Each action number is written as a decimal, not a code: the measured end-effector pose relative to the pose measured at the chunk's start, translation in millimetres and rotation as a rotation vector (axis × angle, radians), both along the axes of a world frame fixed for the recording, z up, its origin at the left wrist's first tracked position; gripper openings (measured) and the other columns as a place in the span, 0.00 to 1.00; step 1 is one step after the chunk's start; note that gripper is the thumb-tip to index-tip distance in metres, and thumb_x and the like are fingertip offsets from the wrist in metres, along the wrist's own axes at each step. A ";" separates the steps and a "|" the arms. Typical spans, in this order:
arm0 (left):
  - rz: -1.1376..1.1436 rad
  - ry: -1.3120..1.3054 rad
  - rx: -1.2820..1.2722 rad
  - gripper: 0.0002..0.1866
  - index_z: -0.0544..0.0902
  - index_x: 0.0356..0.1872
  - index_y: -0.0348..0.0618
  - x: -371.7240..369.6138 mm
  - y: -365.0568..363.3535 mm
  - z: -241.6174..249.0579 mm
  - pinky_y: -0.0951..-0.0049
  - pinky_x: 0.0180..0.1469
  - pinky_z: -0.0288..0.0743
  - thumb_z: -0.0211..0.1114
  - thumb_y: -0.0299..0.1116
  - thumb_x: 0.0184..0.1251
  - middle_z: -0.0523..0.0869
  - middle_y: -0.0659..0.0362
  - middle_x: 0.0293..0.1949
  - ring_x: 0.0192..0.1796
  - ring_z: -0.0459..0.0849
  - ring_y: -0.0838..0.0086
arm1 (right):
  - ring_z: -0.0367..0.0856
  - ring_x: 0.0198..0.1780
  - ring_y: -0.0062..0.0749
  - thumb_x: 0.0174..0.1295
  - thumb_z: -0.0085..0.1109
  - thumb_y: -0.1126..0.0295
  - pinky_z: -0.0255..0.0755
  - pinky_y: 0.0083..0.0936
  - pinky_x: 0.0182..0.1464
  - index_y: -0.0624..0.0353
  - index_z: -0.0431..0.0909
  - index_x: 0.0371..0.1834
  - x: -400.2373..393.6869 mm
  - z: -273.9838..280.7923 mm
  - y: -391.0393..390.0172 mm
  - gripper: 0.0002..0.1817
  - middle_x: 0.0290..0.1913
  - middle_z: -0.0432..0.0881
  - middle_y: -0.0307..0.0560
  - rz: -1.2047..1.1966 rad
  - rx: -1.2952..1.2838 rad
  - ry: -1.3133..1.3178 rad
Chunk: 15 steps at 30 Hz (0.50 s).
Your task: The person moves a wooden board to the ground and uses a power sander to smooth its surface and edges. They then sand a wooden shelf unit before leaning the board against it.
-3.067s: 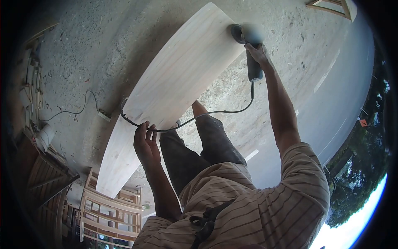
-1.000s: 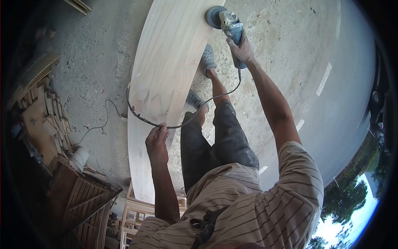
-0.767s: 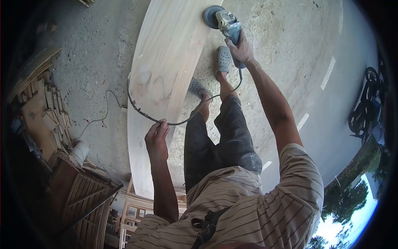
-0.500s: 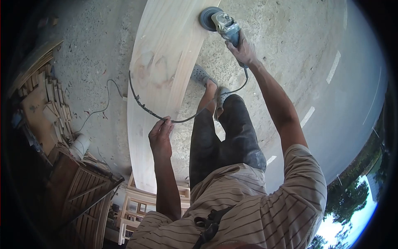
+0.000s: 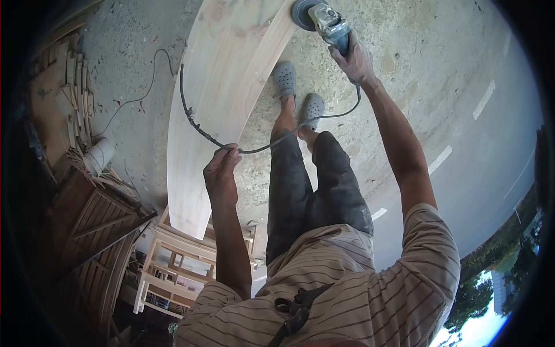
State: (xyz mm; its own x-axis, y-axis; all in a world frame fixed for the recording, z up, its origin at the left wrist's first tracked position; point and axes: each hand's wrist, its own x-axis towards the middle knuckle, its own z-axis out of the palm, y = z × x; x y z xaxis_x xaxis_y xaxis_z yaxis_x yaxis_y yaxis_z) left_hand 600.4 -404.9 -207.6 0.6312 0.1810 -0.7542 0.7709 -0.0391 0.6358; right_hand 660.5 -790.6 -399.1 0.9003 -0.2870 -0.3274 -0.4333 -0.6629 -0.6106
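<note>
My right hand (image 5: 356,59) is wrapped round the body of an angle grinder (image 5: 330,26). Its grey disc (image 5: 302,14) overlaps the right edge of a long pale wooden board (image 5: 228,75) near the top of the view. From the grinder's rear end a dark power cord (image 5: 272,143) loops down and across to my left hand (image 5: 222,169), which pinches it between thumb and fingers above the board. Past that hand the cord runs on up over the board, with a lumpy, wrapped stretch (image 5: 191,115) along it.
My feet in grey clogs (image 5: 284,79) stand on rough concrete right of the board. At left lie stacked wood offcuts (image 5: 75,92) and a white bucket (image 5: 99,156). Below are a pale wooden frame (image 5: 173,266) and dark slatted panels (image 5: 98,225). A thin cable (image 5: 140,99) crosses the floor.
The grinder and my right hand have shifted up and right in view, still at the board's edge. My left hand, holding the cord, sits slightly higher. One foot has stepped apart from the other.
</note>
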 end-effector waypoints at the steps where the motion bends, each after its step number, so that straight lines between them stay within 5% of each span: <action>1: 0.007 0.009 0.007 0.12 0.86 0.48 0.32 -9.4 9.3 2.4 0.73 0.54 0.76 0.69 0.27 0.68 0.85 0.60 0.43 0.47 0.81 0.77 | 0.83 0.47 0.66 0.60 0.63 0.50 0.76 0.51 0.50 0.62 0.64 0.62 -8.6 2.8 12.6 0.35 0.45 0.84 0.68 0.016 -0.004 0.019; 15: -0.067 -0.042 -0.046 0.12 0.85 0.51 0.32 -125.1 177.0 5.2 0.70 0.56 0.76 0.67 0.26 0.70 0.86 0.58 0.47 0.49 0.84 0.74 | 0.83 0.45 0.66 0.60 0.64 0.51 0.76 0.51 0.47 0.61 0.64 0.62 -133.0 17.2 193.6 0.35 0.44 0.84 0.67 0.104 -0.035 0.042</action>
State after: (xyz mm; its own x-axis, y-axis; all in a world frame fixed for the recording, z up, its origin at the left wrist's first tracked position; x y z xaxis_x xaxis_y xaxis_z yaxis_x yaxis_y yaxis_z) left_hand 475.3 -227.8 -202.4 0.6720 0.1028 -0.7334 0.7402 -0.0597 0.6698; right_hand 527.5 -597.1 -381.9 0.9115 -0.2048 -0.3566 -0.3858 -0.7262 -0.5691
